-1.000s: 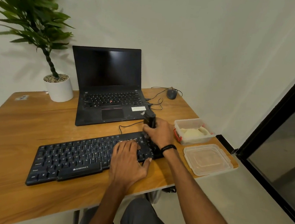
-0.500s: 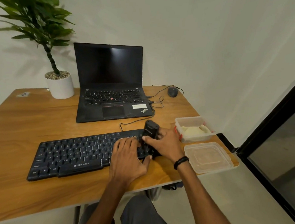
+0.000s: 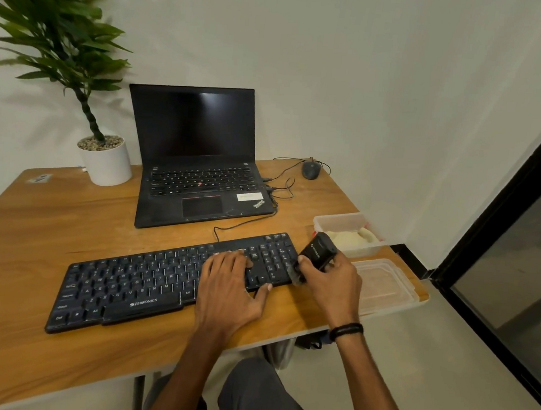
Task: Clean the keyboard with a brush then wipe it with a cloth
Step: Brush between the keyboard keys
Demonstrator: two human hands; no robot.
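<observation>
The left hand (image 3: 230, 285) presses flat on the keyboard (image 3: 133, 288), likely steadying it. The right hand (image 3: 331, 284) grips the brush (image 3: 315, 252), blurred bristles seemingly at the keyboard's right end.

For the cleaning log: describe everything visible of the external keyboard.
The keyboard is black, plastic-looking and full-size, with a number pad and pale legends. ZEBRONICS is printed on its front lip. It lies flat on the wooden table, slanted, with its right end farther away. A black cable leaves its back edge. The left hand rests flat on its right-middle keys. The brush, gripped by the right hand, meets its right end.
</observation>
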